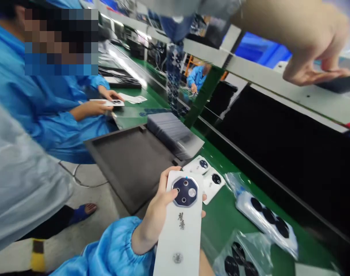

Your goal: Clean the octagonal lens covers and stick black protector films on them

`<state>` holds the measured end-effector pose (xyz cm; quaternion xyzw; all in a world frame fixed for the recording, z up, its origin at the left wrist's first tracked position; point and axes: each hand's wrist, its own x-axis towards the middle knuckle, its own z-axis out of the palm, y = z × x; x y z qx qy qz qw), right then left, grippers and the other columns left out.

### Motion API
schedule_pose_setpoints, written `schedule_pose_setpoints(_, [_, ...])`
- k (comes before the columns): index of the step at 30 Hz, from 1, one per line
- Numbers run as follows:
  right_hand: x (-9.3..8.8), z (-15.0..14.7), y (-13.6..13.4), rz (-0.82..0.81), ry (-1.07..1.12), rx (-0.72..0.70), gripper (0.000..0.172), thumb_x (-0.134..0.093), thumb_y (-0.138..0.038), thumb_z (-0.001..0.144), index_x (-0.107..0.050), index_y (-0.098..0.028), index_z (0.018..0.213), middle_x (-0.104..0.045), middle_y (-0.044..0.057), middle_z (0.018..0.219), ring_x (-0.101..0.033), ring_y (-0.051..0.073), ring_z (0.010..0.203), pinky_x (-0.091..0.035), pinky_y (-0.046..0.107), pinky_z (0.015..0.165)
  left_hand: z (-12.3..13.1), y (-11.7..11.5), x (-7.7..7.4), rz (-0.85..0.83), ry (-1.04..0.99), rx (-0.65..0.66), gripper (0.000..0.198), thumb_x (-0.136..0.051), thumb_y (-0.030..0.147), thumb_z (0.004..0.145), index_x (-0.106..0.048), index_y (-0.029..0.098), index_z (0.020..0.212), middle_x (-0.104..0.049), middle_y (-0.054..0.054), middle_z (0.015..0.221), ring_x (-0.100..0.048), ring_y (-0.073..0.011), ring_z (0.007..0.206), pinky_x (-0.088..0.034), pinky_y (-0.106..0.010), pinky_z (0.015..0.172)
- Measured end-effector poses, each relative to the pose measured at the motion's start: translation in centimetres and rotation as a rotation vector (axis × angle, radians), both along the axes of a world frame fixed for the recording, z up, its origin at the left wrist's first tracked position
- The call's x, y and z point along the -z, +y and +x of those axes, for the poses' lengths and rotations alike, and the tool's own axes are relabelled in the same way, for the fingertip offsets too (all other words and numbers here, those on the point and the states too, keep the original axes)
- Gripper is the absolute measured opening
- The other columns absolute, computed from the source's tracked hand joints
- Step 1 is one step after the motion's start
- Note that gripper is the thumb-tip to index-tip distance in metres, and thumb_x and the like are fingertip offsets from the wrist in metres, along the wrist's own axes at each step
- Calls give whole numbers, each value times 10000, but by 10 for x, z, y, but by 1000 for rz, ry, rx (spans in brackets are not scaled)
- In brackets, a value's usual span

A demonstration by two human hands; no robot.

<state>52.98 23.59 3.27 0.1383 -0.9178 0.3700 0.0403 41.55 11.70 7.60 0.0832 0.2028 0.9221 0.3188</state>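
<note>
We work along a green-matted assembly table (221,226) on a factory line. Our left hand (159,205) has its grip clamped around a white phone back cover (179,237), which is raised above the table's near edge. The thumb lies on the rim of the octagonal camera deck (185,191), and we do best to keep it there, off the lens glass. We cannot tell what our right hand is doing. Just ahead, 2 loose white covers (205,172) lie beside a dark grey tray (128,165) and a stack of dark sheets (170,134). Plastic-bagged covers (263,218) crowd the right. A co-worker's hand (315,65) reaches across overhead, partly blocking our view.
</note>
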Motion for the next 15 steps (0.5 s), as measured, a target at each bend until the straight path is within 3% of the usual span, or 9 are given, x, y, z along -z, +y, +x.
schedule_pose_setpoints(4, [-6, 34, 47, -6, 53, 260, 191, -407, -268, 943, -576, -193, 895, -585, 19, 796, -555, 128, 700, -476, 262, 614, 7, 61, 16, -94, 12, 157, 409, -437, 233, 854, -221, 320, 1189, -690, -73, 911, -687, -309, 862, -555, -426, 660])
schedule_pose_setpoints(8, [-3, 31, 83, -167, 351, 640, 203, -426, -211, 912, -550, -190, 753, -535, 1, 669, -511, 126, 604, -397, 253, 542, 12, 106, 25, -109, 76, 331, 409, -447, 247, 850, -237, 308, 1196, -672, -60, 892, -698, -281, 698, -548, -402, 586])
schedule_pose_setpoints(10, [8, 20, 95, -231, 441, 757, 160, -436, -224, 910, -542, -197, 793, -523, -2, 701, -518, 129, 627, -408, 257, 560, 17, 115, 38, -117, 109, 364, 426, -483, 229, 828, -262, 308, 1184, -657, -48, 927, -693, -266, 707, -550, -396, 592])
schedule_pose_setpoints(12, [21, 10, 101, -294, 452, 811, 112, -433, -256, 911, -524, -212, 956, -523, 10, 801, -542, 138, 684, -442, 271, 591, 22, 115, 57, -142, 124, 386, 456, -528, 209, 794, -287, 307, 1170, -644, -33, 942, -685, -251, 709, -549, -382, 590])
schedule_pose_setpoints(15, [35, 5, 99, -380, 378, 799, 283, -490, -326, 871, -480, -230, 1137, -536, 45, 945, -562, 168, 805, -482, 312, 679, 31, 108, 89, -214, 116, 396, 465, -558, 194, 774, -322, 302, 1160, -632, -10, 930, -664, -200, 683, -535, -316, 584])
